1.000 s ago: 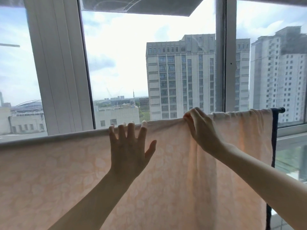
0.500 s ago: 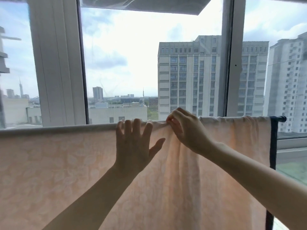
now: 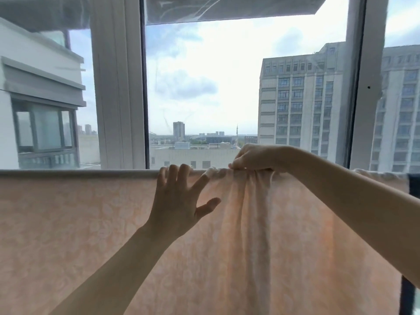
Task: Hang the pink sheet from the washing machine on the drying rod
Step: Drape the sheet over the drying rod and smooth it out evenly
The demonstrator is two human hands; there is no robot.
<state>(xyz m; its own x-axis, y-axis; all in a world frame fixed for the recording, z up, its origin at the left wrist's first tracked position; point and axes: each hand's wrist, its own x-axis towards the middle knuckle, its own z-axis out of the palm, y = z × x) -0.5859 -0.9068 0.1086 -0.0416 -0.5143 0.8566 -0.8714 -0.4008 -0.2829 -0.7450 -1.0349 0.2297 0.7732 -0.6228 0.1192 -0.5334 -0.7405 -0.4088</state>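
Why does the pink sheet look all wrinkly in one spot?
The pink sheet bunches at the drying rod where the right hand pinches it. The left hand lies flat beside the folds.

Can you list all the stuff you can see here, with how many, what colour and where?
pink sheet: one, pale pink with a leaf pattern, draped over the drying rod, bunched in folds near the middle
drying rod: one, grey, level across the view, under the sheet's top edge
dark cloth: one, navy, at the far right edge
window frame: white uprights, behind the rod
tall buildings: several, grey-beige, outside on the right
left hand: one, fingers spread flat on the sheet
right hand: one, its grip pinching the bunched top edge
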